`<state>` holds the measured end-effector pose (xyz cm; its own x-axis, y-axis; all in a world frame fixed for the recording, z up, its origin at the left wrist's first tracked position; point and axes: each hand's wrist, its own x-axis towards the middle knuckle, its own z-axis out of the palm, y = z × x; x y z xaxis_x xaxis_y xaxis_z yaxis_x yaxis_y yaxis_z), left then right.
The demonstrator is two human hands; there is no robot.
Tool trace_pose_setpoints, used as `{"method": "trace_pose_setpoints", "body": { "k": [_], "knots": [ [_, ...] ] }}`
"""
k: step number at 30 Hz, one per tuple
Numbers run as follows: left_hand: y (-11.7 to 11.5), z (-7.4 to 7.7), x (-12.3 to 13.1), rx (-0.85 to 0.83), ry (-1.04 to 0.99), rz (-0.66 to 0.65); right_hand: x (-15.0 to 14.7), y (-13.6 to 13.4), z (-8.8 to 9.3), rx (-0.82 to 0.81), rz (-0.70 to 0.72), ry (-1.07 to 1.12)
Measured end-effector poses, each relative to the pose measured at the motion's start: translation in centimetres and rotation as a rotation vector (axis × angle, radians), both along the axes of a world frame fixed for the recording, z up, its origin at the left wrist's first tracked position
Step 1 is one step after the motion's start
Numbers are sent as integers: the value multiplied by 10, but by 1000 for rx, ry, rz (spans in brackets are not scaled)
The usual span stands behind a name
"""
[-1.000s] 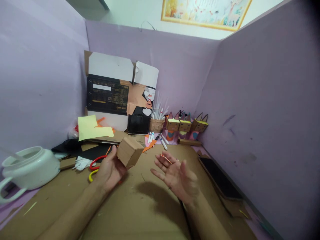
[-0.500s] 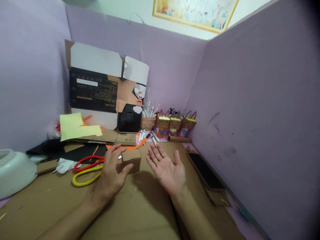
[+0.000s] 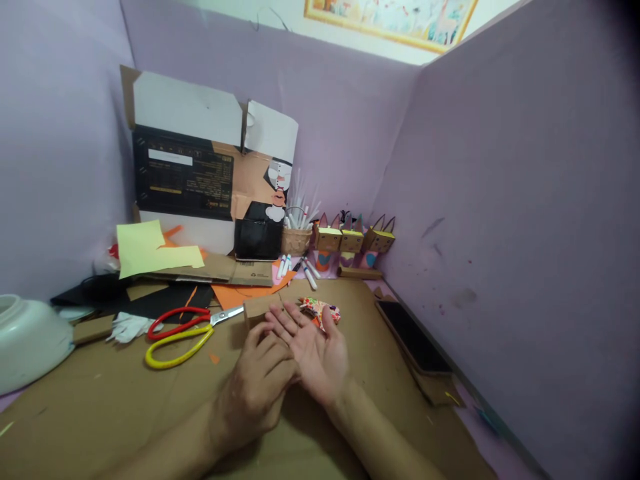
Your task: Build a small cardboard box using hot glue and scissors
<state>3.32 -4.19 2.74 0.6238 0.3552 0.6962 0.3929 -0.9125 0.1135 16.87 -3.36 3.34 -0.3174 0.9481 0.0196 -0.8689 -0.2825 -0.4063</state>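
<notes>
My right hand (image 3: 320, 353) is palm up, its fingers stretched and the palm bare. Against its inner edge rests my left hand (image 3: 263, 383), knuckles up and fingers curled; the fingertips are largely hidden, so I cannot make out what is in them. Just behind the hands stands a small brown cardboard box (image 3: 254, 308), partly covered by them. A colourful patterned piece (image 3: 320, 308) lies on the cardboard beyond my right fingers. Left of the hands, scissors (image 3: 180, 333) with one red and one yellow handle point their blades toward the box.
White gloves (image 3: 129, 327) and a white bowl (image 3: 30, 343) are at the left. Behind are yellow paper (image 3: 143, 248), several markers (image 3: 310, 270), a basket of pens (image 3: 296, 241) and cardboard animal figures (image 3: 353, 241). A phone (image 3: 413, 337) lies by the right wall.
My left hand has moved right and nearer, its fingers curling in against the right hand. The right hand has shifted left, uncovering the patterned piece; the scissors' blades now show.
</notes>
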Motion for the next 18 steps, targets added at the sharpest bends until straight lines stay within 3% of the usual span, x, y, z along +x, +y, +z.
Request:
{"method": "trace_pose_setpoints", "body": {
  "k": [4,7,9,11,13,14,18],
  "knots": [
    [-1,5,-11,-70,-146,-53,5,-1,1,-9,-6,19],
    [3,9,-29,-191,-300,-20,7,-2,3,-27,-21,13],
    [6,11,-39,-205,-330,2,6,-4,4,-30,1,0],
    [9,11,-42,-116,-331,13,1,-5,3,-12,48,-25],
    [10,12,-38,1,-421,98,-6,-7,-2,34,95,-41],
    [9,12,-34,1,-335,122,-9,-7,-5,59,111,-41],
    [6,13,-17,-169,-189,332,-21,-9,-19,184,143,-113]
  ]
}}
